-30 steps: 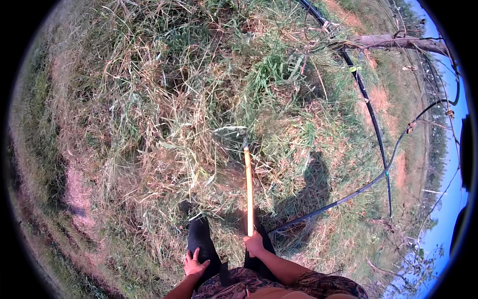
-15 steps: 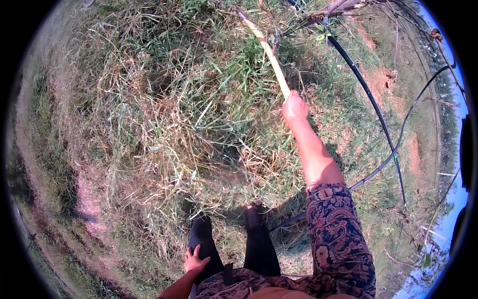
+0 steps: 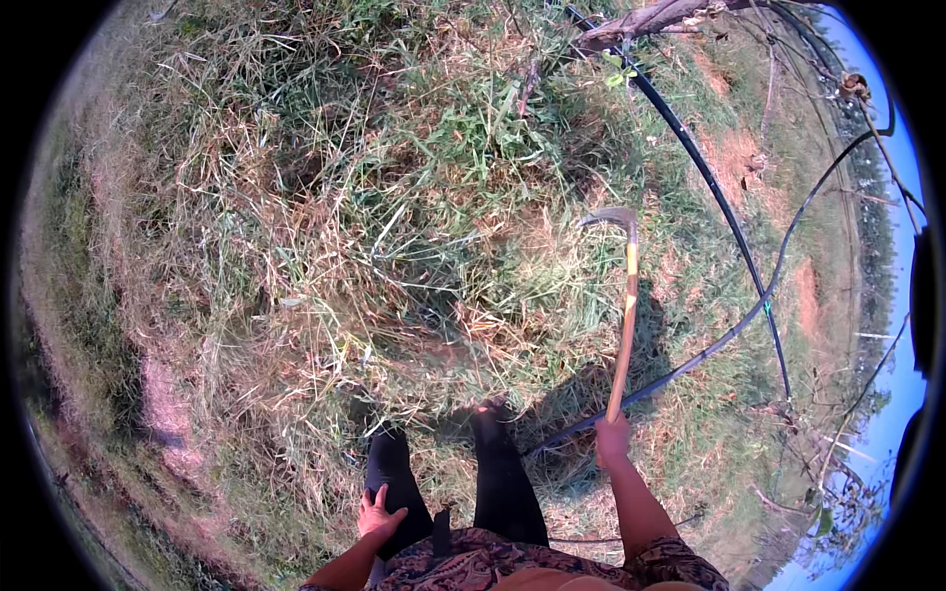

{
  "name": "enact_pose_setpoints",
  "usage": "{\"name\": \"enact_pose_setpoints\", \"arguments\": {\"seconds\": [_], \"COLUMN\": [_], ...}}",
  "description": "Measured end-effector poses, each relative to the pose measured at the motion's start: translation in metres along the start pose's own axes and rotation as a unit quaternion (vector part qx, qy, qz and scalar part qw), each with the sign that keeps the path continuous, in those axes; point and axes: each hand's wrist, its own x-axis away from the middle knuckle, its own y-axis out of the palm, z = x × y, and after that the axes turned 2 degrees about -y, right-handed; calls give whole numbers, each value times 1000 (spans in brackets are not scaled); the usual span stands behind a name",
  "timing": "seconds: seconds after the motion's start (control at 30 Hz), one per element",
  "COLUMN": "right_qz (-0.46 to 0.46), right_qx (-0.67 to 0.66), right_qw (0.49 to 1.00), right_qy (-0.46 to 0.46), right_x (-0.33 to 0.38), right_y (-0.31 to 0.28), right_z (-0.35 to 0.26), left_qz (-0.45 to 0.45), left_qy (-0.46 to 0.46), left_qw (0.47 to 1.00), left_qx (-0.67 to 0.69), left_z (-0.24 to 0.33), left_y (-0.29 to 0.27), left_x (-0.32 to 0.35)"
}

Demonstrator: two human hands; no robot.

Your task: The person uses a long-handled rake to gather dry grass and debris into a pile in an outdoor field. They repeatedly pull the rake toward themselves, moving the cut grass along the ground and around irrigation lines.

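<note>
My right hand (image 3: 612,440) is wrapped round the lower end of a long wooden handle. It belongs to a sickle (image 3: 627,305), whose curved dark blade (image 3: 612,216) hooks to the left at the far end, above the grass. My left hand (image 3: 378,516) rests on my left leg just above the knee, fingers spread, holding nothing. Both legs (image 3: 506,483) are in dark trousers. In front of them lies a tangle of green and dry grass (image 3: 394,266).
A black hose (image 3: 705,167) runs down the right side, and a thinner dark pipe (image 3: 690,366) crosses it and passes under the sickle's handle. A bare branch (image 3: 660,18) reaches in at the upper right. Pinkish bare soil (image 3: 168,404) shows at the left.
My right hand has drawn back toward me with the sickle, from far out over the grass to beside my right leg. The blade is now in plain sight. My left hand stays on my leg.
</note>
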Motion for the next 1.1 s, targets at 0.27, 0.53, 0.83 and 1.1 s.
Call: {"name": "enact_pose_setpoints", "arguments": {"seconds": [0.27,0.53,0.83,1.1], "right_qz": [-209,-406,-196,23], "right_qx": [-533,104,184,228], "right_qw": [820,903,924,896], "right_qy": [7,-99,-271,-379], "right_x": [-55,99,30,-7], "right_y": [262,304,247,241], "right_z": [-275,-88,-144,-373], "left_qz": [10,2,-29,-20], "left_qy": [1,2,-5,-8], "left_qw": [1000,1000,998,996], "left_qx": [-5,22,63,89], "left_z": [-10,-22,-26,-46], "left_y": [10,3,3,13], "left_x": [-2,2,-3,-2]}}
